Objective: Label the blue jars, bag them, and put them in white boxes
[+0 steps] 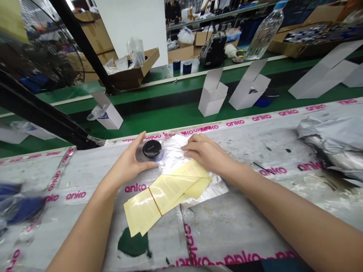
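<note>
A small round black puck-shaped item [152,148] lies on the taped work surface [255,151]. My left hand [131,161] curls round its left side, thumb and fingers touching it. A clear plastic bag [176,151] lies to its right, and my right hand [204,152] rests on that bag with fingers bent down onto it. Yellow sticker sheets [167,194] lie on the bag's near side, between my forearms.
Open white cartons [212,94] [249,88] stand on the green conveyor [170,109] beyond. A grey plastic bundle [334,143] sits at right, blue items in plastic [19,207] at left. A water bottle [263,32] and cardboard boxes [130,71] stand further back.
</note>
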The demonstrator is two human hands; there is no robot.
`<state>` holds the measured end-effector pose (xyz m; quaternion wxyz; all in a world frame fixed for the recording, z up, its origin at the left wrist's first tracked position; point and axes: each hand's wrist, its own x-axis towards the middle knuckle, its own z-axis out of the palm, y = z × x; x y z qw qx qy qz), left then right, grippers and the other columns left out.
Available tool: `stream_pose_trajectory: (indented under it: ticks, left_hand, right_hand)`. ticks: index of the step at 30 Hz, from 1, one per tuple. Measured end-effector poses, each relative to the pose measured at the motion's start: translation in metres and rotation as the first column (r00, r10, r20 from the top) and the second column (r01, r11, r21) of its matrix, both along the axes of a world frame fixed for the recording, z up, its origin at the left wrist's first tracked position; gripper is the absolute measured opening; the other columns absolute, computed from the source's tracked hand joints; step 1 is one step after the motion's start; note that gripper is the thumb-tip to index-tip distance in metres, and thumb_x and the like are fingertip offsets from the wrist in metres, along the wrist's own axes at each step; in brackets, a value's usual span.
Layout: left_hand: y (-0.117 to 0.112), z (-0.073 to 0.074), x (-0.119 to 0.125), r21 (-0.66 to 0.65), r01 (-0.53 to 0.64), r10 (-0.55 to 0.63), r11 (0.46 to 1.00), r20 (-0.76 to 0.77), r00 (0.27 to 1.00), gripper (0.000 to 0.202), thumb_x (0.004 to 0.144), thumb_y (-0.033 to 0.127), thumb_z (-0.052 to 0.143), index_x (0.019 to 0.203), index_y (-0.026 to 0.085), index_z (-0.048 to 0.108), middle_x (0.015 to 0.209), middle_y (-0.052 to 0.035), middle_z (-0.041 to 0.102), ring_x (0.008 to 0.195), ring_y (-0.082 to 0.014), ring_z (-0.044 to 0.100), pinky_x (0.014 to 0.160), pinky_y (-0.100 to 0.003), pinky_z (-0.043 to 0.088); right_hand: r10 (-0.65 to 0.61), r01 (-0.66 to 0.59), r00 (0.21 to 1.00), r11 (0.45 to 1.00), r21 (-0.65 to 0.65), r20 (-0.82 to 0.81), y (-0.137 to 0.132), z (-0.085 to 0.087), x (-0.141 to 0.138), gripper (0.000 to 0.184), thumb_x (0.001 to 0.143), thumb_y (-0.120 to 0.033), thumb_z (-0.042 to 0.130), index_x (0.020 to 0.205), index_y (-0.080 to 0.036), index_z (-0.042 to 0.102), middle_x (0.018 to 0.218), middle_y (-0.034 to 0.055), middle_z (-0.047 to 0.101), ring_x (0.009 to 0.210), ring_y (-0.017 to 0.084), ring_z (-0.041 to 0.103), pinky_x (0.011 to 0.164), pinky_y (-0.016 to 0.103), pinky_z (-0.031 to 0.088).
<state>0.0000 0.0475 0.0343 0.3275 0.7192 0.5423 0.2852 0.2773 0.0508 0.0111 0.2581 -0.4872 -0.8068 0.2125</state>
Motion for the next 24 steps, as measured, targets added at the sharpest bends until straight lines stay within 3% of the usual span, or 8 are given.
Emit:
stream_pose_trajectory:
  ticks: [2, 4, 7, 14, 16, 19, 21, 24]
  left_hand:
    - [-0.006, 0.004, 0.008, 0.163, -0.036, 0.033, 0.986, 0.019, 0.999, 0.079, 0.073, 0.036, 0.086, 0.143, 0.029, 0.051, 0.153, -0.0111, 0.05, 0.143, -0.0349, 0.045, 0.117, -0.058, 0.037]
    - [-0.015, 0.007, 0.021, 0.362, -0.051, 0.024, 0.931, 0.078, 0.997, 0.048, 0.082, 0.033, 0.078, 0.127, 0.027, 0.062, 0.135, -0.0083, 0.063, 0.129, -0.0289, 0.057, 0.11, -0.05, 0.047]
    - [-0.028, 0.004, 0.041, 0.493, 0.046, -0.089, 0.869, 0.065, 0.994, 0.021, 0.09, 0.026, 0.07, 0.111, 0.024, 0.067, 0.112, -0.0062, 0.07, 0.109, -0.0227, 0.066, 0.098, -0.041, 0.055]
    - [-0.046, -0.001, 0.06, 0.333, 0.093, -0.157, 0.938, 0.17, 0.973, 0.068, 0.087, 0.046, 0.074, 0.147, 0.03, 0.047, 0.158, -0.01, 0.045, 0.147, -0.0305, 0.042, 0.118, -0.049, 0.042]
    - [-0.049, 0.005, 0.062, 0.275, 0.083, -0.164, 0.958, 0.287, 0.944, 0.052, 0.089, 0.044, 0.073, 0.136, 0.028, 0.058, 0.144, -0.0086, 0.06, 0.135, -0.0289, 0.055, 0.113, -0.048, 0.047]
    - [-0.051, 0.014, 0.065, 0.154, 0.017, -0.088, 0.988, 0.461, 0.883, 0.009, 0.092, 0.031, 0.07, 0.096, 0.024, 0.072, 0.1, -0.0038, 0.076, 0.098, -0.0219, 0.071, 0.091, -0.041, 0.059]
    - [-0.051, 0.018, 0.066, 0.062, -0.008, -0.028, 0.998, 0.551, 0.834, 0.007, 0.088, 0.028, 0.072, 0.085, 0.022, 0.07, 0.086, -0.0017, 0.074, 0.084, -0.0186, 0.071, 0.08, -0.036, 0.061]
    - [-0.049, 0.02, 0.066, -0.038, 0.013, 0.015, 0.999, 0.65, 0.76, 0.011, 0.083, 0.026, 0.077, 0.081, 0.02, 0.068, 0.08, -0.0002, 0.071, 0.075, -0.015, 0.068, 0.072, -0.031, 0.06]
  right_hand:
    - [-0.001, 0.001, 1.0, 1.0, 0.006, 0.002, 0.0, -0.001, -0.002, 0.02, 0.087, -0.012, 0.059, 0.077, -0.022, 0.072, 0.09, 0.0081, 0.066, 0.092, 0.027, 0.06, 0.084, 0.044, 0.049]
    - [-0.003, 0.004, 1.0, 0.999, 0.032, -0.027, -0.001, 0.003, -0.002, 0.02, 0.085, -0.009, 0.058, 0.073, -0.023, 0.068, 0.088, 0.0067, 0.065, 0.091, 0.026, 0.06, 0.084, 0.043, 0.048]
    - [0.001, 0.005, 0.991, 0.999, 0.043, -0.135, -0.006, 0.017, 0.003, 0.015, 0.082, -0.013, 0.064, 0.072, -0.024, 0.066, 0.092, 0.0061, 0.064, 0.095, 0.026, 0.061, 0.087, 0.045, 0.049]
    - [0.207, -0.185, 0.861, 0.978, 0.093, -0.465, -0.03, 0.046, 0.005, 0.016, 0.088, -0.023, 0.07, 0.074, -0.029, 0.073, 0.115, 0.0048, 0.065, 0.113, 0.027, 0.063, 0.102, 0.05, 0.052]
    - [0.249, -0.195, 0.812, 0.968, 0.157, -0.527, -0.036, 0.049, 0.002, 0.018, 0.089, -0.018, 0.071, 0.078, -0.031, 0.075, 0.116, 0.0036, 0.065, 0.116, 0.025, 0.062, 0.105, 0.05, 0.051]
    - [0.214, -0.164, 0.802, 0.977, 0.139, -0.557, -0.038, 0.048, -0.001, 0.016, 0.088, -0.016, 0.073, 0.081, -0.031, 0.075, 0.116, 0.0037, 0.065, 0.119, 0.025, 0.061, 0.107, 0.048, 0.051]
    - [0.159, -0.185, 0.765, 0.983, 0.024, -0.624, -0.037, 0.046, -0.004, 0.011, 0.086, -0.019, 0.076, 0.088, -0.03, 0.072, 0.119, 0.0042, 0.065, 0.12, 0.026, 0.061, 0.102, 0.046, 0.054]
    - [0.036, -0.285, 0.651, 0.937, -0.201, -0.758, -0.035, 0.043, -0.01, 0.034, 0.083, -0.026, 0.08, 0.111, -0.032, 0.061, 0.121, 0.0052, 0.065, 0.102, 0.023, 0.069, 0.079, 0.038, 0.063]
